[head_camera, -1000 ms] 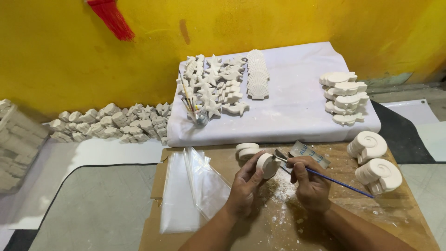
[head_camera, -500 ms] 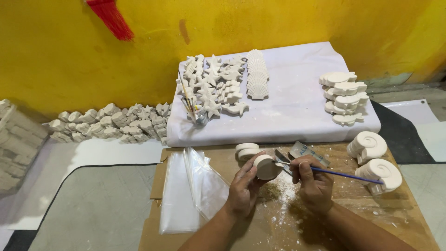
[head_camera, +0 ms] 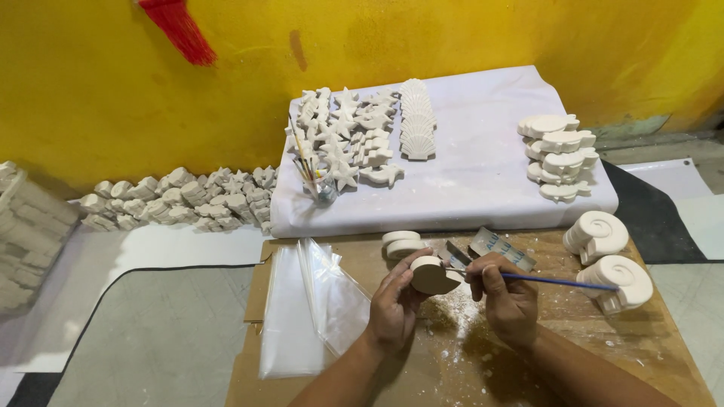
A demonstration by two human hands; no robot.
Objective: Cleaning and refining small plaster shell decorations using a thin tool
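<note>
Mid-frame, low: my left hand (head_camera: pixel 394 305) gripped a pale plaster piece (head_camera: pixel 433 275) above the counter (head_camera: pixel 603 339). My right hand (head_camera: pixel 507 298) pinched a blue-handled brush (head_camera: pixel 558 282), tip touching the piece. Brushing step, I judged; next calls for steady strokes.

Clear plastic bags (head_camera: pixel 313 305) lie flat in a loose stack on the left part of the brown cardboard sheet (head_camera: pixel 573 354), just left of the person's left hand (head_camera: pixel 396 305); they are long, see-through and glossy, and the top one is skewed across the others. A small silvery foil packet (head_camera: pixel 504 247) with blue print lies slanted near the cardboard's far edge, just beyond the right hand (head_camera: pixel 509 301), and a second, darker one (head_camera: pixel 457 254) lies just to its left. No signs or screens show.
</note>
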